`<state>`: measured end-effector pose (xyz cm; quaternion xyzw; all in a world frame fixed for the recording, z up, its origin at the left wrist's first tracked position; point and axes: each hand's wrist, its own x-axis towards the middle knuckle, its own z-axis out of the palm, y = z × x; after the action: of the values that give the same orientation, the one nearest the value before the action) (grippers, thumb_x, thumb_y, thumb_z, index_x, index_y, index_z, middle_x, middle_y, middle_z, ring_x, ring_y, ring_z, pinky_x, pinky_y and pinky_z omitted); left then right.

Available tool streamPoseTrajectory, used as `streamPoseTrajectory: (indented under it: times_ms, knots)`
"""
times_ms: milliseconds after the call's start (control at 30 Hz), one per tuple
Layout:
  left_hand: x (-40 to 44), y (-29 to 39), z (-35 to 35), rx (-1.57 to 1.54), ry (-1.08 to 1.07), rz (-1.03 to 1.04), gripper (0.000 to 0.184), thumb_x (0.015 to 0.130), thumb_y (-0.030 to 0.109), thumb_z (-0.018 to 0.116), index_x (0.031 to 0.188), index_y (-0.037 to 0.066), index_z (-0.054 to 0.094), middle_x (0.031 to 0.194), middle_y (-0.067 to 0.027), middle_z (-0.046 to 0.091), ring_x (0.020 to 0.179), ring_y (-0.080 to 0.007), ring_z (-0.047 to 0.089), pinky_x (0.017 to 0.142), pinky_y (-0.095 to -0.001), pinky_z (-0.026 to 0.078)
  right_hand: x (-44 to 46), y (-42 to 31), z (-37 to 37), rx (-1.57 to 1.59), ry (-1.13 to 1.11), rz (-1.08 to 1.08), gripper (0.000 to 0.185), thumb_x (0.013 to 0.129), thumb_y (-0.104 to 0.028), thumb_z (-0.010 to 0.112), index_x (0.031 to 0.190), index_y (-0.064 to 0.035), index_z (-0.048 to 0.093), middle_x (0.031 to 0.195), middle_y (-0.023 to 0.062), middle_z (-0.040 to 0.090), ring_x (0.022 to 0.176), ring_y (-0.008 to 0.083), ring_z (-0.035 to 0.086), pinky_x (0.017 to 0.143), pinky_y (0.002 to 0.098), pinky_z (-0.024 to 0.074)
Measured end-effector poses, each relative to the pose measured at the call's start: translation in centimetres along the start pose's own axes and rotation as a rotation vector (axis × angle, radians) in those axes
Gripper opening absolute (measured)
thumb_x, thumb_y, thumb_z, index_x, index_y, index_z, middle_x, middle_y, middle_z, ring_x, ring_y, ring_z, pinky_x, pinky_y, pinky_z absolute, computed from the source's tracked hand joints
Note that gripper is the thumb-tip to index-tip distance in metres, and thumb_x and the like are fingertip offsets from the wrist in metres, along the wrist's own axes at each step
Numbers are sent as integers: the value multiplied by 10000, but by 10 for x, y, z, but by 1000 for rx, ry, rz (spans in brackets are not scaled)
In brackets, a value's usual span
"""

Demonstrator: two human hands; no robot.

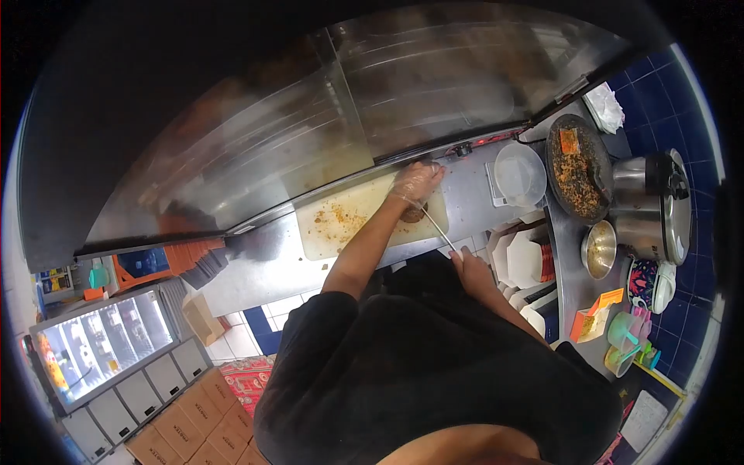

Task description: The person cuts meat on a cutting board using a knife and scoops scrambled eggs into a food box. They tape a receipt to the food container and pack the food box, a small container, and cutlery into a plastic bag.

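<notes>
My left hand (pixel 416 181), in a clear plastic glove, is closed over a dark brown piece of food (pixel 412 214) at the right end of a white cutting board (pixel 372 190). Its fingers point away from me and partly hide the food. In my right hand (pixel 471 273) is a knife (pixel 439 231), held by the handle near the counter's front edge. The long thin blade slants up and left to the food, close to my left wrist, and is seen nearly edge-on. Brown crumbs (pixel 339 222) lie scattered over the board's left half.
Behind the board rises a glass-fronted cabinet (pixel 372 147). To the right stand a clear plastic tub (pixel 519 177), a dark stone dish (pixel 559 155) with crumbly food, a steel bowl (pixel 600 248) and a large steel pot (pixel 639 205). Folded boxes (pixel 521 260) sit below the counter.
</notes>
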<state>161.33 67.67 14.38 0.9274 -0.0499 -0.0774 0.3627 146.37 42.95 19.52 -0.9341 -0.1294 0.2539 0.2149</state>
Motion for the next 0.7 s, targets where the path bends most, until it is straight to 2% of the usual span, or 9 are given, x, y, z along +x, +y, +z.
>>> streamPoseTrajectory:
  times_ms: [33,167,233,433,533,700]
  knots:
    - [3,-1,1,-3,2,-6,443,1047,443,454,1042,91,723,996,-269,707,978,-463,679,918,-532,528,5,2,1,-2,-23,21,487,1078,-441,452,1052,33,564,837,334,663,821,559,629,757,646,474]
    - [-10,13,-6,-18,-40,-78,458,1043,452,459,1042,76,720,1028,-258,703,983,-463,673,912,-528,523,2,14,13,-5,-30,3,484,1077,-439,457,1043,32,565,826,331,661,810,558,628,747,640,476]
    - [-2,5,-4,-66,-22,-57,476,1046,464,453,1049,69,719,1032,-277,687,1013,-474,654,916,-519,512,8,15,12,8,61,-61,572,1058,-534,443,1063,20,582,851,346,673,827,552,656,745,643,510]
    - [-11,38,-33,-59,-61,-96,510,1058,467,439,1093,33,705,1107,-279,681,1038,-473,640,962,-520,484,-12,12,-24,47,13,-75,544,1049,-534,469,1062,-2,583,868,348,672,873,559,643,788,640,493]
    - [-15,48,-52,-59,-64,3,510,1061,465,437,1093,29,701,1086,-276,686,1005,-469,644,956,-528,480,-18,-6,-47,40,-23,-41,543,1049,-536,466,1057,-5,579,870,354,669,895,560,639,800,640,490]
    - [-37,17,-38,-1,-43,-10,504,1065,452,429,1073,29,703,1004,-272,694,986,-479,644,928,-530,491,-8,5,-29,74,-76,-150,522,1048,-525,476,1057,-11,569,831,339,666,857,560,637,764,633,498]
